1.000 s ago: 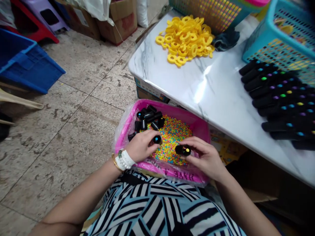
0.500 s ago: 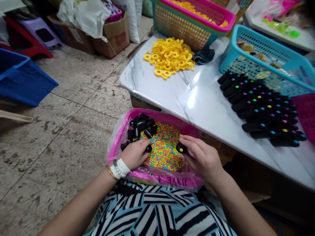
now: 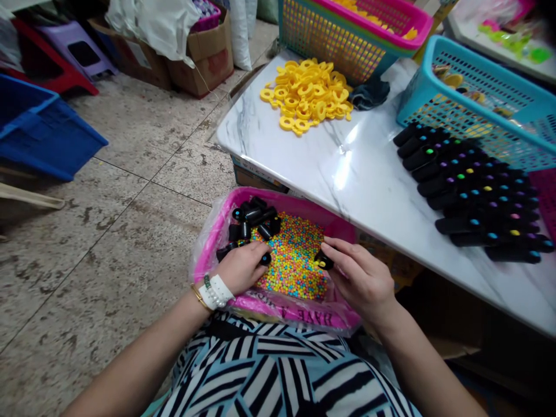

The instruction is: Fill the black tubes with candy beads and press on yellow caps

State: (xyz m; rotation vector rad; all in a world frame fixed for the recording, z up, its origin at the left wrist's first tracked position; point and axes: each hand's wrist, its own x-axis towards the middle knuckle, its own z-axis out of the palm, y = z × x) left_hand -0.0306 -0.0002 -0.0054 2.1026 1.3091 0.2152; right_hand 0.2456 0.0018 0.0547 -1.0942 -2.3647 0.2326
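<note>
A plastic-lined pink basket (image 3: 343, 225) sits at my lap, holding a layer of small multicoloured beads (image 3: 297, 255). Several black cylinders (image 3: 253, 217) lie at its back left. My left hand (image 3: 243, 265) rests over the left part of the beads, fingers closed round a black cylinder (image 3: 264, 259) with a blue dot at its end. On the right side, my right hand (image 3: 362, 275) grips another black cylinder (image 3: 322, 260) between thumb and fingers. A yellow bead shows in its end, which is tilted just above the beads.
The white marble table (image 3: 304, 165) holds a pile of yellow rings (image 3: 310, 95), rows of black cylinders (image 3: 482, 191) and a blue basket (image 3: 490, 87). A blue crate (image 3: 47, 130) stands on the floor at left; cardboard boxes (image 3: 202, 63) stand behind.
The cylinder in my right hand has tilted, its yellow-dotted end turning lower. My left hand has barely moved. The whole view has shifted slightly.
</note>
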